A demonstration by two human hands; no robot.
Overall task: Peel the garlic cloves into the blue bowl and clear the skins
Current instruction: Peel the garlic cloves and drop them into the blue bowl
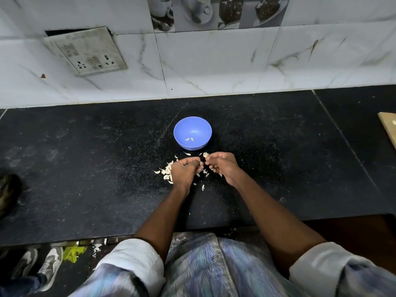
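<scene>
Just in front of the blue bowl (192, 133), a person's left hand (184, 170) and right hand (222, 166) meet over the black desk (85, 168), fingers of both curled and pinching a small garlic clove (201, 163) between them. Two peeled cloves (189, 139) lie inside the bowl, on its floor. Pale garlic skins (166, 171) lie scattered on the desk on the near side of the bowl, most heaped beside and under the left hand, a few loose flakes beneath the right. Behind the bowl rises a marbled tile wall with a grimy switch plate (85, 51) up to its left. A wooden board's corner (389, 129) shows well to the bowl's right, at the picture's edge.
</scene>
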